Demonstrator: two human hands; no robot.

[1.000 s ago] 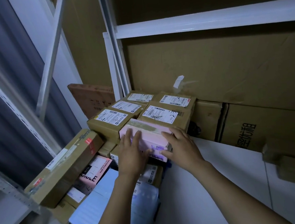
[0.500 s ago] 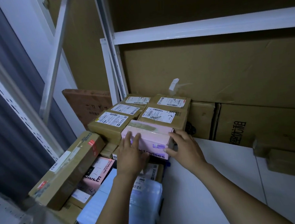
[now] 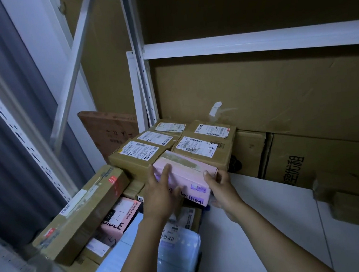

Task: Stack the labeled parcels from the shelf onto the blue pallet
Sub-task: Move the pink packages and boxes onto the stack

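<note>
The pink box point(image 3: 185, 171) sits just in front of the labeled parcels point(image 3: 137, 158), perhaps resting on lower boxes point(image 3: 133, 190). The left hand point(image 3: 159, 195) presses it with a flat, spread grip. The right hand point(image 3: 221, 188) pinches its end.

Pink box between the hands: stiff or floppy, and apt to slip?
Probably stiff: the pink box shows crisp edges under the left hand and right hand. Likely light, since it is small and the right hand grips just one end. Its smooth printed faces may slip a little.
</note>
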